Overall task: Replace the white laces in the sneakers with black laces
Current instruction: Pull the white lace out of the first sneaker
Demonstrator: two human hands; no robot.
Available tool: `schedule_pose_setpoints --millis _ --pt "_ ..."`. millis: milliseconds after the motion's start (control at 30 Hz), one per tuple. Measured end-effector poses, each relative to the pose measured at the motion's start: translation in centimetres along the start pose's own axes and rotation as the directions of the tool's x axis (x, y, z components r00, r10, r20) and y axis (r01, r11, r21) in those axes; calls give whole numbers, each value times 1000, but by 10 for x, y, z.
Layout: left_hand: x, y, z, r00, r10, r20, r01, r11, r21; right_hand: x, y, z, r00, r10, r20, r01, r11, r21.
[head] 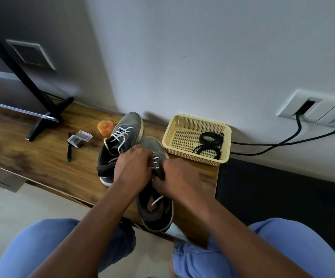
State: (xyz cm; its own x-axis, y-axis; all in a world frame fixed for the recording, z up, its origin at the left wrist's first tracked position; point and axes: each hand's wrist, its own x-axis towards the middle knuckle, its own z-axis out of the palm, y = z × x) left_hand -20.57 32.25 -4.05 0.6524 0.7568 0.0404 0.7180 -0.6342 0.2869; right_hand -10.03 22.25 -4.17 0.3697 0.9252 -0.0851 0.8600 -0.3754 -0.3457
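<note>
Two grey sneakers stand side by side on a wooden shelf [42,155]. The left sneaker [122,135] is fully laced with a white lace [120,135]. The right sneaker [156,209] lies nearer me, heel over the shelf edge. My left hand [132,167] and my right hand [176,175] meet over its lacing area. Both pinch the white lace [155,163] and cover most of it; one loose end [157,200] trails into the shoe opening. Coiled black laces [209,144] lie in a yellow basket [174,135] to the right.
An orange jar [105,127], a clear plastic box [79,139] and a black pen [69,147] sit left of the sneakers. A TV stand foot [48,121] stands at the far left. Black cables [283,144] run from a wall socket [311,109]. My knees are below the shelf.
</note>
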Motion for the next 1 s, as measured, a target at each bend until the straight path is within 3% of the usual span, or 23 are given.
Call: schedule_pose_setpoints --millis 167,267,333,467,567,633,800,900,1000 --pt "5 -16 -9 979 -184 -85 169 974 -153 4 5 -10 994 110 3 -110 993 38" --pt "5 -19 -14 966 -240 -97 231 968 -93 5 9 -13 991 134 25 -135 990 42" --pt "3 -15 -17 979 -197 -54 195 980 -49 3 8 -13 991 133 31 -134 990 35" --pt "1 -5 -22 998 41 58 -34 993 -111 0 2 -12 993 119 -1 -119 993 14" --pt "-1 0 -14 989 76 124 -84 994 63 -1 1 -10 995 85 -53 -85 996 -7" --pt "-1 -2 -6 994 69 88 -79 990 115 -2 1 -10 995 76 -66 -77 997 -7" --pt "2 -6 -6 996 47 -75 -46 999 16 -3 1 -10 993 104 -52 -104 995 1" --pt "8 -14 -24 970 -114 -214 103 993 -64 -2 4 -10 989 142 -30 -142 990 7" --pt "9 -26 -35 924 -268 -274 275 961 -13 0 5 -8 990 138 -12 -138 990 -9"
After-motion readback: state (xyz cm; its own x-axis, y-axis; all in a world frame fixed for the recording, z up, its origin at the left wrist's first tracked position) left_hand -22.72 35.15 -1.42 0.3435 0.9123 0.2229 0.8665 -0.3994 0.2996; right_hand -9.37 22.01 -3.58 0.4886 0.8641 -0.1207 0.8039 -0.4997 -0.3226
